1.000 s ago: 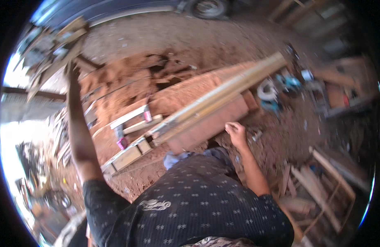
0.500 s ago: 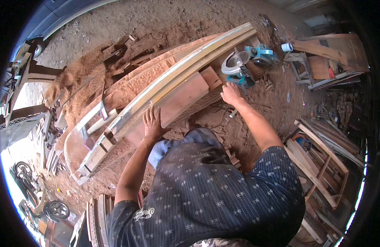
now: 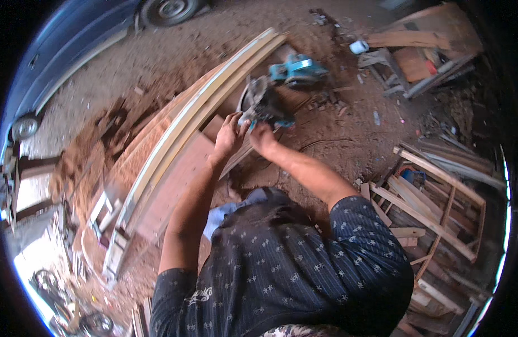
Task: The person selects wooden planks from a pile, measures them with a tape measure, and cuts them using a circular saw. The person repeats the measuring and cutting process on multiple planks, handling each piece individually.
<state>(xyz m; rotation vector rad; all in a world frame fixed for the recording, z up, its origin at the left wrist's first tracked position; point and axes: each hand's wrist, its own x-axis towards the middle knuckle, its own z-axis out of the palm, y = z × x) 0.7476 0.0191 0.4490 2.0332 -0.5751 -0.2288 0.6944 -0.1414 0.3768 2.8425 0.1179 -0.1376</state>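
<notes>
A circular saw with a grey metal guard and teal parts stands tilted at the far end of the workbench. My right hand is closed around its teal near end. Just left of it, my left hand has its fingers bent onto the saw's grey metal edge, blurred a little by motion. Beneath my left forearm lies a wide reddish board. Long pale timber strips run along the board's far side. A second teal power tool rests just beyond the saw.
Sawdust is heaped left of the bench. A wooden frame and offcuts lie at the right. A wooden stand with a white roll is at the far right. A blue vehicle stands at the far left.
My left hand has left the reddish board and moved over to the saw. My right hand now grips the saw, which has turned and tilted. The view has shifted.
</notes>
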